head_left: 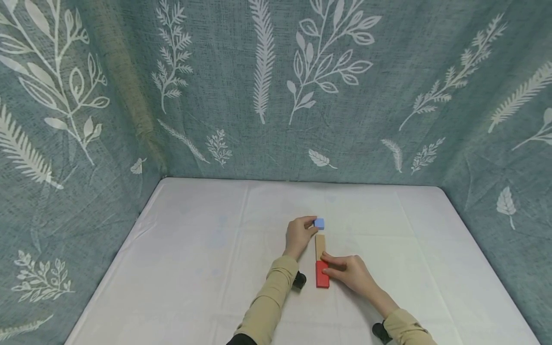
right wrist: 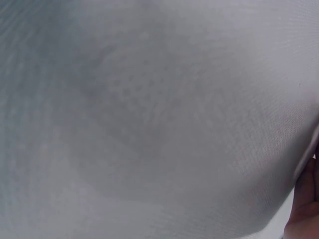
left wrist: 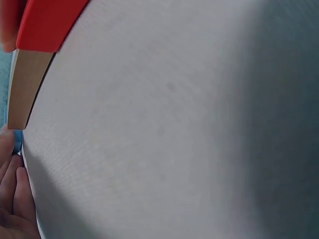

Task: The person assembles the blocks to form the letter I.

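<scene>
A small blue block (head_left: pixel 319 224) is pinched between the thumb and fingers of my left hand (head_left: pixel 298 235), near the middle of the table. Just below it lies a long tan wooden block (head_left: pixel 320 245), its near end meeting a red block (head_left: pixel 322 280). My right hand (head_left: pixel 351 274) reaches in from the right, with thumb and index finger on the red block near that joint. In the left wrist view the red block (left wrist: pixel 50 25), the tan block (left wrist: pixel 26 89) and a sliver of the blue block (left wrist: pixel 18 141) line up. The right wrist view shows only part of my right hand (right wrist: pixel 305 209).
A white cloth (head_left: pixel 194 268) covers the table. Behind it and along both sides hangs a green-blue curtain (head_left: pixel 233 86) with white leaf prints. Dark wrist devices show beside the left sleeve (head_left: pixel 267 297) and the right sleeve (head_left: pixel 407 328).
</scene>
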Demonstrator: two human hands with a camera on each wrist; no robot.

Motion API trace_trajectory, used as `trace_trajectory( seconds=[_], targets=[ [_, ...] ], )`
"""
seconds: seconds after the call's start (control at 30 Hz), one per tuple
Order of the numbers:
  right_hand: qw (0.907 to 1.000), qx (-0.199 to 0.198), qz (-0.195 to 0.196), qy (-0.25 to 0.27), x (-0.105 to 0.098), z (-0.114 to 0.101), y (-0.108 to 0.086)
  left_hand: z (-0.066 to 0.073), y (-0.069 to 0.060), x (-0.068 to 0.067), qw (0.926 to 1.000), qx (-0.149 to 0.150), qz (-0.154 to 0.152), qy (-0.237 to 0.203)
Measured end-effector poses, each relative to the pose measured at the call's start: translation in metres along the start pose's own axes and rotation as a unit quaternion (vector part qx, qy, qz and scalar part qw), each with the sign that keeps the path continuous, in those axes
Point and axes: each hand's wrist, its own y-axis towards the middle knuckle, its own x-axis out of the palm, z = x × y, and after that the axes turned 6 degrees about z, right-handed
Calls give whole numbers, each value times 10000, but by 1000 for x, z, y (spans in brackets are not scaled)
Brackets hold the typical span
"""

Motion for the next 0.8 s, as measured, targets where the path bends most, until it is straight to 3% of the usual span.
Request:
trace_trajectory(
  seconds=[0.57, 0.8],
  targets=[
    [10000, -55, -6, -34, 1, -4, 1, 1, -2, -5, 10000, -16, -17, 20],
    [9999, -152, 75, 15, 0, -3, 0, -2, -5, -6, 9998, 62, -134, -165]
  ],
)
